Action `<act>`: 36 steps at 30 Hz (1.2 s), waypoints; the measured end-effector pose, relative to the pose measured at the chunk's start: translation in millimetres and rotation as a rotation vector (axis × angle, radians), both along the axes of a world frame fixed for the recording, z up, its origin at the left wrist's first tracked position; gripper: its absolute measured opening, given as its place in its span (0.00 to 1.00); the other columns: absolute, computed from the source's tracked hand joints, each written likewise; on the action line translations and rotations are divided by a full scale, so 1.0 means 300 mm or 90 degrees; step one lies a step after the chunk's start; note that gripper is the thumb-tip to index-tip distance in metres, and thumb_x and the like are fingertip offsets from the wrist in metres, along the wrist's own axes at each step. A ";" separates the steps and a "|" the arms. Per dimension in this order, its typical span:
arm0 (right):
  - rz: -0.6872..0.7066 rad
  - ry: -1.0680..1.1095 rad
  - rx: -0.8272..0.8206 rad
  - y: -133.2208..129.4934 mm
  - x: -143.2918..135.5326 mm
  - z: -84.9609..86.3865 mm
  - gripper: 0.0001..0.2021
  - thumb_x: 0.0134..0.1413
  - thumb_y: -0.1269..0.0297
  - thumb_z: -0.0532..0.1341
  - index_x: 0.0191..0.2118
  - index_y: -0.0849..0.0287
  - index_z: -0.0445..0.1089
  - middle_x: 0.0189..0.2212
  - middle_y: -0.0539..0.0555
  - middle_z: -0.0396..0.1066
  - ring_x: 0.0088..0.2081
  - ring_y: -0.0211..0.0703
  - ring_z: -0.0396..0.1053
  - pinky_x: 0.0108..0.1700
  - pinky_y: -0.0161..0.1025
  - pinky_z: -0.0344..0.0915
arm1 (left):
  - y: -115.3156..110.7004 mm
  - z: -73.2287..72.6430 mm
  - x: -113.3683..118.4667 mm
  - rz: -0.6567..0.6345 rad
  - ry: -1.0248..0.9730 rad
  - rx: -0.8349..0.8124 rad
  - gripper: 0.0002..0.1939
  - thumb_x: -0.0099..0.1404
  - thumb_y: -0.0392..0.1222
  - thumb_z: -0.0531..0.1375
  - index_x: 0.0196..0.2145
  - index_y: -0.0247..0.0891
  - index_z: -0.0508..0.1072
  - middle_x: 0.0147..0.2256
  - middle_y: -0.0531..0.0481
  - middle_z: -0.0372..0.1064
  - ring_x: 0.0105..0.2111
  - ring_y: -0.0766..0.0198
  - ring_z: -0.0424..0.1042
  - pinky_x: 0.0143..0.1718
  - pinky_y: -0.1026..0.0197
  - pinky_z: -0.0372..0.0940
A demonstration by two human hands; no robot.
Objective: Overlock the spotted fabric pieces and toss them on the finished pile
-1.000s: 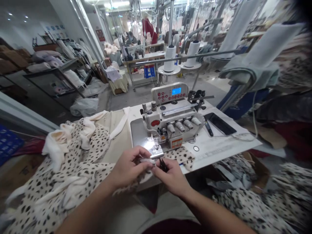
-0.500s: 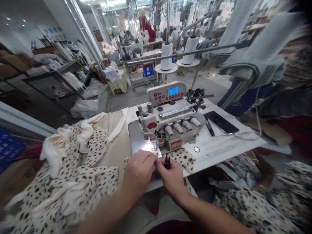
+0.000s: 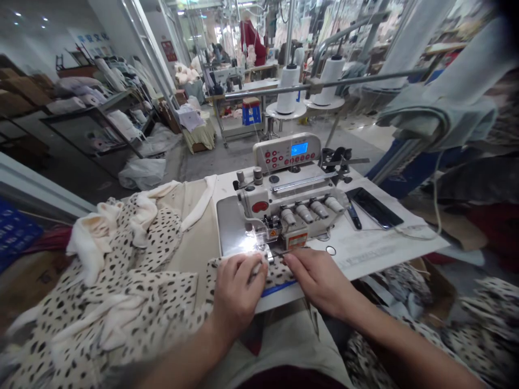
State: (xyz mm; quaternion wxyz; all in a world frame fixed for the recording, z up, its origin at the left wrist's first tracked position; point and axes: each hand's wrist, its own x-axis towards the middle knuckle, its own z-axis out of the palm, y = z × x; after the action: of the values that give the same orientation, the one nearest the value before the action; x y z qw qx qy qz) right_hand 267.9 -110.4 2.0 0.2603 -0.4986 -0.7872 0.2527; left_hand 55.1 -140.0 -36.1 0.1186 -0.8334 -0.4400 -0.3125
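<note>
- Sewing machine (image 3: 263, 197): on the worktable (image 3: 389, 240), control panel (image 3: 279, 160) at its rear.
- Fabric piece (image 3: 280, 274): before the machine, along the table's near edge.
- Left hand (image 3: 239, 286): on the fabric piece; right hand (image 3: 322, 275): at its right part.
- Garment pile (image 3: 158, 292): left of the machine.
- Smartphone (image 3: 375, 208): right of the machine, slim tool (image 3: 354, 216) just beside its left edge.
- Thread cones (image 3: 288, 92): behind the machine, on discs (image 3: 275, 112).
- Stool (image 3: 251, 112): farther back, left of the cones.
- Cloth heap (image 3: 478, 324): right of the table, below its top.
</note>
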 end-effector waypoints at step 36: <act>-0.074 -0.370 0.243 0.003 -0.108 -0.001 0.14 0.64 0.66 0.55 0.28 0.61 0.72 0.24 0.58 0.73 0.26 0.43 0.70 0.26 0.40 0.43 | -0.032 0.030 0.095 0.127 0.001 0.037 0.09 0.66 0.30 0.61 0.44 0.36 0.77 0.51 0.39 0.74 0.49 0.50 0.69 0.46 0.45 0.66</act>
State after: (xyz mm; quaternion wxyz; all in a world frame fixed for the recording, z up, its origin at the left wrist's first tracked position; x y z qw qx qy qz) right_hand 235.6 -109.4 1.8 0.1277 -0.5359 -0.8319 -0.0665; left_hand 83.6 -149.6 -27.1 0.1738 -0.7818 -0.5115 -0.3114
